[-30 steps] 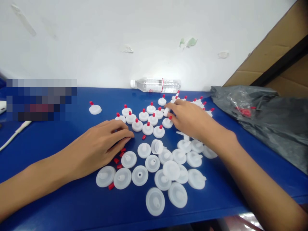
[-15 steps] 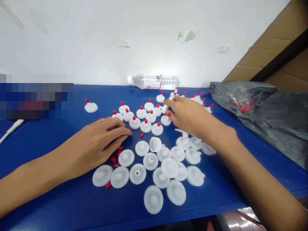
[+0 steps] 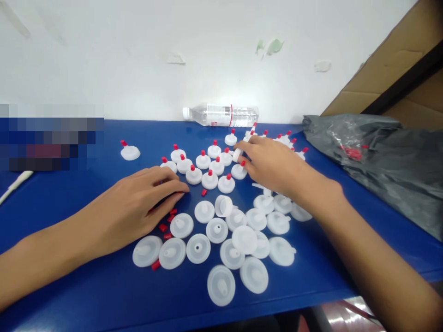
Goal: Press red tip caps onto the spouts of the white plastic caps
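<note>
My right hand reaches over the far group, thumb and forefinger closed around a white nozzle cap tipped on its side. My left hand rests on the blue table with thumb and forefinger nearly together; whatever is between their tips is too small to make out. Near the left fingers lie several loose red tips. Upright white nozzle caps with red tips stand in a cluster between the hands. Closer to me, many nozzle caps without red tips lie with their hollow undersides up.
A clear plastic bottle lies along the wall. On the right, a grey plastic sheet bears a clear bag of red tips, below a cardboard box. One red-tipped cap stands apart at left.
Almost nothing differs. Both hands keep their places and the right still grips the white nozzle cap; the view has shifted very slightly.
</note>
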Demonstrator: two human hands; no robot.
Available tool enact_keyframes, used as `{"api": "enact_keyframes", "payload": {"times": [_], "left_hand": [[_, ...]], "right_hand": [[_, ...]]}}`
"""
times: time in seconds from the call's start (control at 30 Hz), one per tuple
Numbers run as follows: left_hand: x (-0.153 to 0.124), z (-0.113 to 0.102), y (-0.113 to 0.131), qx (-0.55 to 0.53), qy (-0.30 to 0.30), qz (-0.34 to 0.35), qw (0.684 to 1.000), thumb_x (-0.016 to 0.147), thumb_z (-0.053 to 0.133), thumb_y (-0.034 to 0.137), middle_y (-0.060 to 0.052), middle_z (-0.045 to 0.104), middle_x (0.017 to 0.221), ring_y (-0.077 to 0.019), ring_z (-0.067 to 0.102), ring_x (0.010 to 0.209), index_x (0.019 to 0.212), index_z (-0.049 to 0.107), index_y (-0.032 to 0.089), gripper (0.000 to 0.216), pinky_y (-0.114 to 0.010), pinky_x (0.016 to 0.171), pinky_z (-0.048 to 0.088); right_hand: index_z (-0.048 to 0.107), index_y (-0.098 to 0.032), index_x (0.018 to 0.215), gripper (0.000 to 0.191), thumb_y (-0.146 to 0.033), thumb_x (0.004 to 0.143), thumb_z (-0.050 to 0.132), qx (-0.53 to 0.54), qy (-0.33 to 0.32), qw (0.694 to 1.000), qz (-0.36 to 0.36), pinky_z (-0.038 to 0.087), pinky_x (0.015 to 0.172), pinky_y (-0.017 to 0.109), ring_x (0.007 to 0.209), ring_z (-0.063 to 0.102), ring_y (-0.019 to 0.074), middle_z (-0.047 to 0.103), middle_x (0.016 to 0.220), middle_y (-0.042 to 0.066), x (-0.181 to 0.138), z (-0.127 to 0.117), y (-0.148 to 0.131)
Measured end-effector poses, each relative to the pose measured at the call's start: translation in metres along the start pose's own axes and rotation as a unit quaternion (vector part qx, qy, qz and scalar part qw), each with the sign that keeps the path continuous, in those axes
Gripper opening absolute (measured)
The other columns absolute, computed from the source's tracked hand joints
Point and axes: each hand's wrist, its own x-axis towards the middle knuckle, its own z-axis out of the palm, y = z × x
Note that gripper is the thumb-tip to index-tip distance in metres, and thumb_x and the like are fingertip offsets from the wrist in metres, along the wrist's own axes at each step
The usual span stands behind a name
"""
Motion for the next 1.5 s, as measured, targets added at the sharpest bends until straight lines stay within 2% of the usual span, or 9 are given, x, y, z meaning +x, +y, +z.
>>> {"api": "enact_keyframes", "payload": {"times": [0.5,0.87,1.5], "left_hand": [[0.0007,-0.0014,0.0006,0.002,-0.006,-0.002,1.000,0.112,0.047,0.026,-0.005,0.068,0.116,-0.0206,0.068,0.099,0.125,0.068,0.023,0.026,-0.030,0.079,0.052],[0.0002,-0.0011,-0.0005,0.002,-0.001,-0.001,1.000,0.112,0.046,0.026,-0.005,0.068,0.115,-0.0202,0.068,0.098,0.124,0.068,0.023,0.026,-0.030,0.078,0.052],[0.0009,-0.0010,0.0003,0.003,-0.001,0.000,1.000,0.111,0.048,0.025,-0.005,0.068,0.115,-0.0200,0.068,0.098,0.124,0.068,0.022,0.025,-0.030,0.078,0.052]], "right_hand": [[0.060,-0.013,0.144,0.042,-0.022,0.108,0.040,-0.004,0.019,1.000,-0.014,0.043,0.066,0.036,0.098,0.070,0.0311,0.070,0.124,0.018,-0.0023,0.0008,-0.0018],[0.061,-0.014,0.144,0.042,-0.021,0.108,0.041,0.005,0.021,1.000,-0.010,0.046,0.069,0.036,0.102,0.070,0.0318,0.070,0.127,0.019,-0.0025,0.0009,-0.0023],[0.061,-0.013,0.143,0.042,-0.022,0.109,0.039,-0.001,0.020,1.000,-0.011,0.044,0.069,0.036,0.100,0.070,0.0315,0.070,0.125,0.019,-0.0029,0.0000,-0.0028]]}}
